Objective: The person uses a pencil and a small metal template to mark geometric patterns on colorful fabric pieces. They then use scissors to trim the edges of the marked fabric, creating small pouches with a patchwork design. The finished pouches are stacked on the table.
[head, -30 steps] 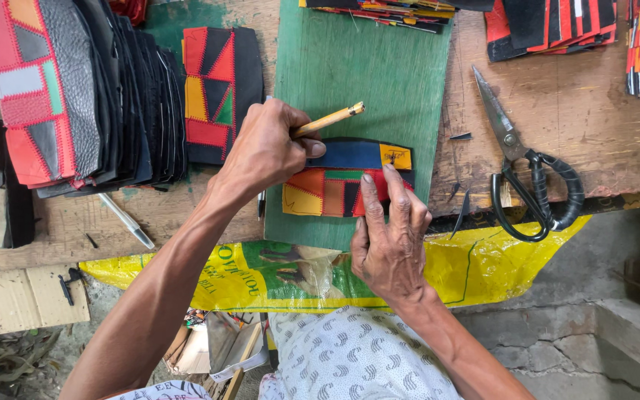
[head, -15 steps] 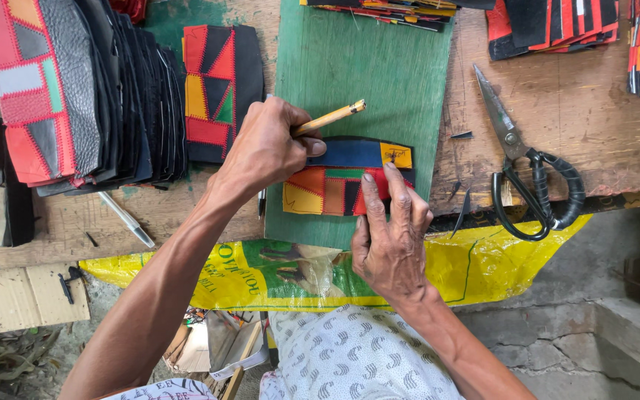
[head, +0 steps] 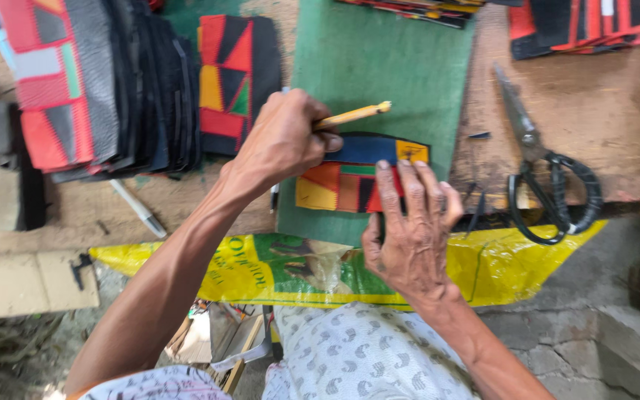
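Seen from above, a wooden bench (head: pixel 616 159) with a green mat (head: pixel 379 67).

Far left of the grip: a stack of black and red pieces (head: pixel 98 89), fanned and overlapping. Just beside it, nearer the grip, one patchwork piece (head: pixel 231 78) lying flat. Below these, a white pen (head: pixel 138 210) on bare wood.

Left hand (head: pixel 284 141): closed in a fist around a wooden-handled tool (head: pixel 353 115), handle end sticking out to the right and slightly up. Working tip hidden under the fist; cannot tell what touches the patch.

Directly under and right of that fist: the patch (head: pixel 350 174), a colourful strip of red, yellow, blue and green, flat on the mat.

Right hand (head: pixel 409 230): open, holding nothing, fingers (head: pixel 390 189) spread and pressing the strip's near edge down.

Well right of both hands: black-handled scissors (head: pixel 550 174), off the mat, blades pointing away.

Below the bench edge: a yellow sack (head: pixel 261 270).

To do this well, probably: firm, even pressure from the flat hand, fingers kept clear of the tip, short controlled strokes, strip kept square on the mat.
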